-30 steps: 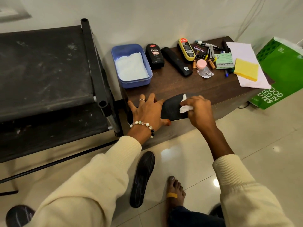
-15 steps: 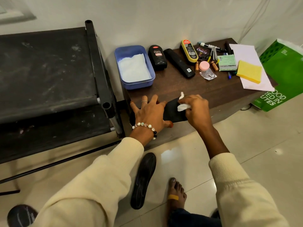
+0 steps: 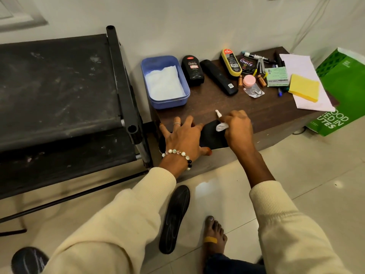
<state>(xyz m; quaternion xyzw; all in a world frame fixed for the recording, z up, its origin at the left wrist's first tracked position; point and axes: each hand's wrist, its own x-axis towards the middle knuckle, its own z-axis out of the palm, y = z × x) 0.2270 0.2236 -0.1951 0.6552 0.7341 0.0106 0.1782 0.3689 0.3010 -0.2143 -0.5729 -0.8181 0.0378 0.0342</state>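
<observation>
Right now your two hands are both on one black insole, which lies along the near edge of the brown table. Your left hand lies flat with its fingers spread, pressing that insole down; it wears one ring and one bead bracelet. Your right hand pinches one crumpled white tissue in curled fingers and holds it on the insole's top.

A second insole lies on the floor tiles just beside your bare foot, which wears one yellow plaster. A dark rounded piece at the lower left is cut by the frame edge, so you cannot tell what it is.

On the table you have one blue tub with white paper in it and one black bottle marked "Cherry". Next come one long black bar with a code sticker, one yellow sponge case marked "Kiwi" and one round tin, also marked "Cherry". Near these are two small batteries, one pink jar, one green packet reading "camlin" and one yellow pad.

One green bag stands right of the table; its writing is partly hidden, showing "OOD", "ED IN" and "UTES".
</observation>
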